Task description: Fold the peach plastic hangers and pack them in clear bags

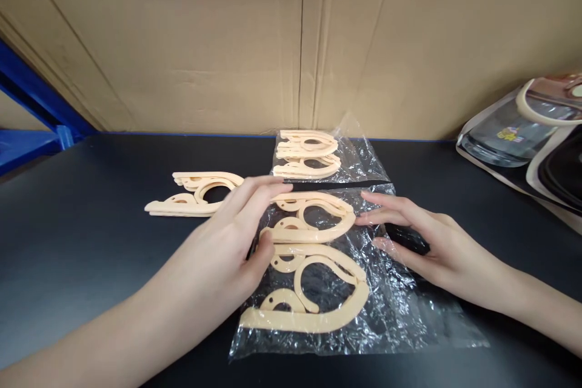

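Observation:
Two cream folding hangers (331,318) lie one above the other inside a clear plastic bag (409,315) in front of me. My left hand (240,230) rests over the left end of the upper hanger, fingers extended and thumb apart. On the bag's right side, my right hand (422,236) has its fingers spread, the tips touching the plastic near the upper hanger's curved end. Beyond my left hand lie loose folded hangers (182,207), partly hidden by it. Farther back, a second clear bag (364,157) holds several more folded hangers (313,151).
The black tabletop (82,224) meets a cardboard wall (204,60) at the back. A blue metal frame (45,97) stands at the left. At the right edge are a clear container (504,133) with a cream handle and a dark object (561,163) in cream trim.

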Tool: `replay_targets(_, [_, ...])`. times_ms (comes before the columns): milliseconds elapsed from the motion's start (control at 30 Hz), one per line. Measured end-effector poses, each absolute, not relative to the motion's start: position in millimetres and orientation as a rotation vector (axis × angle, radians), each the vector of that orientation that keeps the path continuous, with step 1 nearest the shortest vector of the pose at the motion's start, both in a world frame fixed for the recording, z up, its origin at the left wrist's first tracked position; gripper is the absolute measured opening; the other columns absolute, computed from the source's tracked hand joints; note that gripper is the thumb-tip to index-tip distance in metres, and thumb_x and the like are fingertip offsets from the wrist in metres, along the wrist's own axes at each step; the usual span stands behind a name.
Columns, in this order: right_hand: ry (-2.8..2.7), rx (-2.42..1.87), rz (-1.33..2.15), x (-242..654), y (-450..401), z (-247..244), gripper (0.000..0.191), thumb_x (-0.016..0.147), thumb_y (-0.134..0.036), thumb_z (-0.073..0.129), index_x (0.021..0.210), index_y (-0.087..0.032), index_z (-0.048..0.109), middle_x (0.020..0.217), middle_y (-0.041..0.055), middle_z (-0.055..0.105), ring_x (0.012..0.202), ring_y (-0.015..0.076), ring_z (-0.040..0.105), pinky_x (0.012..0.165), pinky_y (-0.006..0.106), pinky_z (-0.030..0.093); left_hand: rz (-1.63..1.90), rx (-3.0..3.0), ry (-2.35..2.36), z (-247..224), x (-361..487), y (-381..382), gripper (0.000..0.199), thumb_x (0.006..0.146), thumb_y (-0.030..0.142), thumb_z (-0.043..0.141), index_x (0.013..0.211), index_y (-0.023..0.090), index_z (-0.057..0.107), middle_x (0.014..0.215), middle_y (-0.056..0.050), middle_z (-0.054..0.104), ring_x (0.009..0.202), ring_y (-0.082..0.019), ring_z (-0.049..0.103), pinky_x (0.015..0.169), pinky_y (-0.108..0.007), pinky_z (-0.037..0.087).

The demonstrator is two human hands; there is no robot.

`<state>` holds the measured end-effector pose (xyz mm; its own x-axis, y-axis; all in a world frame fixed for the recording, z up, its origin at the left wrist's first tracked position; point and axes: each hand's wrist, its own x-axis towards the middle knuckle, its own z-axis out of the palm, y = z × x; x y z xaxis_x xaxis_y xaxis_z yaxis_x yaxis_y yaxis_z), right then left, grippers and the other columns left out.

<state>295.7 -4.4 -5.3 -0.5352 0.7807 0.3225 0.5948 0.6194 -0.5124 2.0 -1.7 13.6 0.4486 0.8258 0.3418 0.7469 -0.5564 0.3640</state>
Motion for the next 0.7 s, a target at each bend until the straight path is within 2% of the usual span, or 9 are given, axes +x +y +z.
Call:
replay_targets(100, [-2.291, -1.112, 0.336, 298, -2, -3, 0.049, 0.095, -0.024, 0.053, 0.142, -0.028, 0.039, 0.105, 0.0002, 0.074, 0.099, 0.0174, 0.070, 0.095, 0.038, 0.053, 0.622, 2.754, 1.412, 35, -16, 13, 0.042, 0.094, 0.031, 0.044, 0.133, 0.020, 0.050, 0.136, -0.008, 0.054, 0.125, -0.030, 0.050, 0.106, -0.047, 0.043])
replay_targets(167, [-2.259, -1.144, 0.255, 301, 0, -1, 0.044, 0.096, -0.024, 0.054, 0.138, -0.027, 0.043, 0.100, -0.0004, 0.074, 0.100, 0.0180, 0.069, 0.094, 0.037, 0.053, 0.457, 2.829, 1.325, 46, -42, 29, 0.049, 0.093, 0.038, 0.047, 0.139, 0.021, 0.046, 0.139, -0.007, 0.053, 0.130, -0.030, 0.045, 0.109, -0.049, 0.039])
replay_targets(267, [-2.193, -1.199, 0.187, 306, 1, 2, 0.040, 0.095, -0.026, 0.055, 0.134, -0.028, 0.048, 0.098, -0.0009, 0.074, 0.097, 0.0180, 0.070, 0.087, 0.034, 0.056, 0.145, 2.826, 1.309, 53, -91, 54, 0.072, 0.078, 0.047, 0.065, 0.143, 0.022, 0.045, 0.152, -0.010, 0.042, 0.140, -0.037, 0.034, 0.111, -0.059, 0.031])
replay_targets(333, [-2.156, -1.223, 0.190, 307, 1, 4, 0.038, 0.095, -0.027, 0.056, 0.133, -0.029, 0.050, 0.095, -0.0018, 0.074, 0.090, 0.0170, 0.071, 0.080, 0.032, 0.057, 0.008, 2.736, 1.491, 53, -117, 66, 0.084, 0.072, 0.046, 0.068, 0.146, 0.018, 0.042, 0.153, -0.016, 0.040, 0.142, -0.041, 0.030, 0.109, -0.063, 0.030])
replay_targets(400, [-2.154, -1.214, 0.195, 308, -1, 5, 0.038, 0.095, -0.027, 0.056, 0.132, -0.030, 0.050, 0.094, -0.0022, 0.074, 0.088, 0.0166, 0.071, 0.076, 0.031, 0.058, -0.072, 2.648, 1.632, 53, -130, 73, 0.086, 0.069, 0.046, 0.066, 0.145, 0.013, 0.043, 0.153, -0.020, 0.039, 0.143, -0.041, 0.029, 0.109, -0.062, 0.030])
replay_targets(567, [-2.203, -1.164, 0.162, 307, -5, 6, 0.034, 0.095, -0.025, 0.055, 0.129, -0.031, 0.052, 0.094, -0.0017, 0.073, 0.103, 0.0190, 0.067, 0.074, 0.030, 0.056, -0.098, 2.466, 1.761, 54, -120, 79, 0.079, 0.059, 0.046, 0.059, 0.127, 0.006, 0.057, 0.150, -0.023, 0.043, 0.142, -0.038, 0.033, 0.110, -0.055, 0.029])
replay_targets(700, [-2.205, -1.177, 0.158, 306, -5, 7, 0.037, 0.095, -0.025, 0.055, 0.131, -0.030, 0.049, 0.087, -0.0039, 0.072, 0.085, 0.0155, 0.068, 0.070, 0.029, 0.054, -0.116, 2.436, 1.742, 55, -114, 81, 0.078, 0.058, 0.048, 0.057, 0.126, 0.009, 0.058, 0.150, -0.020, 0.044, 0.143, -0.034, 0.031, 0.113, -0.051, 0.027])
